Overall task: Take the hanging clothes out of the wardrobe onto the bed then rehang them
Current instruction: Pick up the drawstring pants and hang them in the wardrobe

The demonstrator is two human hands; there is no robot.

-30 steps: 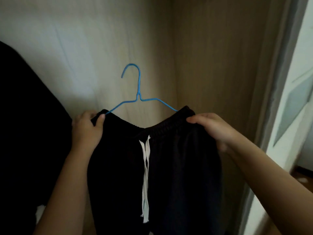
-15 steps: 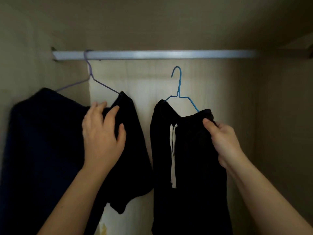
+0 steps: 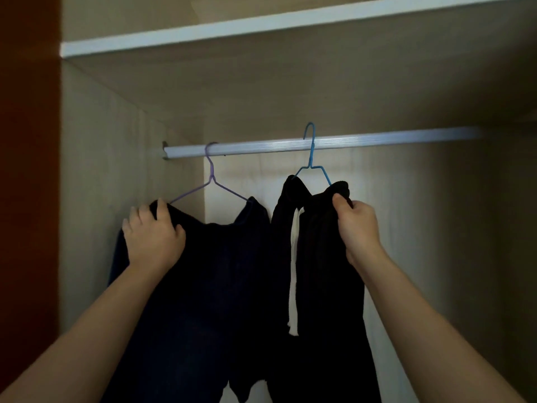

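Wardrobe (image 3: 116, 170), rail (image 3: 377, 140) across. Navy garment (image 3: 209, 271) hangs at left, black shorts (image 3: 319, 257) just beside at right. Left hand (image 3: 152, 237) clasps the navy garment's shoulder; right hand (image 3: 359, 228) grips the shorts' waistband. Purple hanger (image 3: 213, 178) hooked on the rail; blue hanger (image 3: 311, 152) hook crosses the rail. White drawstring (image 3: 293, 271) dangles.

The rail (image 3: 363, 141) in front of you is pale metal, ribbed along its length, with a dull satin sheen. Both hangers are thin, smooth coated wire: the purple hanger (image 3: 211, 170) on the left, the blue hanger (image 3: 311, 155) on the right. The navy garment (image 3: 203, 286) your left hand (image 3: 154, 237) grips is soft matt cloth. The black shorts (image 3: 319, 271) your right hand (image 3: 359, 228) holds are matt cloth too, and their white drawstring (image 3: 293, 257) is flat woven tape. The wardrobe wall (image 3: 116, 184) is matt pale wood-grain board. The shelf edge (image 3: 261, 24) is smooth white.
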